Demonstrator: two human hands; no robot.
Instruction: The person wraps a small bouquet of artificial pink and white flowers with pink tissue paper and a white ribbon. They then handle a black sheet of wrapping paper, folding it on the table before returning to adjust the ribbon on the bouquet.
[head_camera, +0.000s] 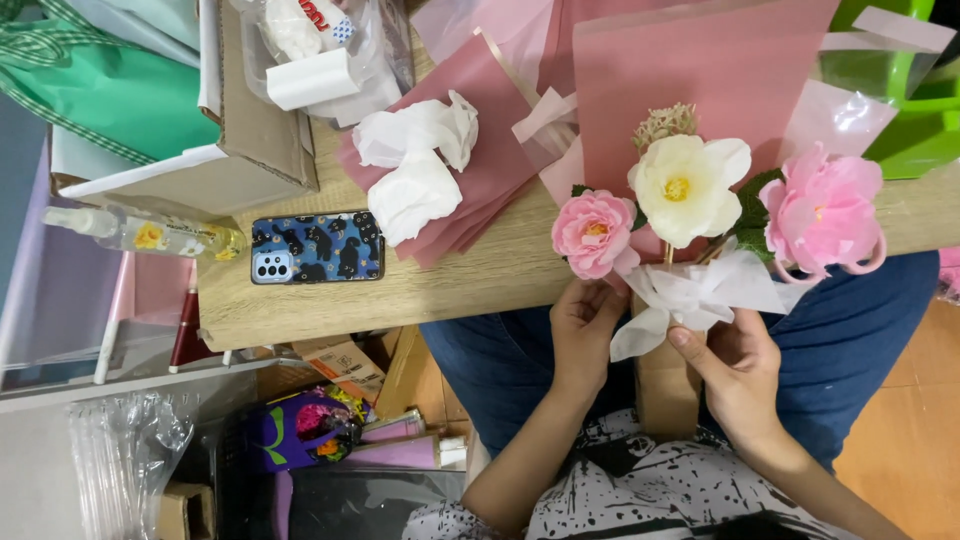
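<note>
Your left hand (585, 325) and right hand (735, 365) pinch the white tissue wrap (700, 295) around the pink-and-cream artificial flower bunch (690, 195), hiding its stems.

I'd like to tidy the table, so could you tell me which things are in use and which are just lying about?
In use: left hand, right hand, flowers, white tissue.

Lying about: phone, spray bottle, crumpled tissue, cardboard box, pink sheets.

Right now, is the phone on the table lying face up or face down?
Face down: the phone lies flat on the wooden table, showing its blue patterned case back and camera lenses, not the screen.
</note>
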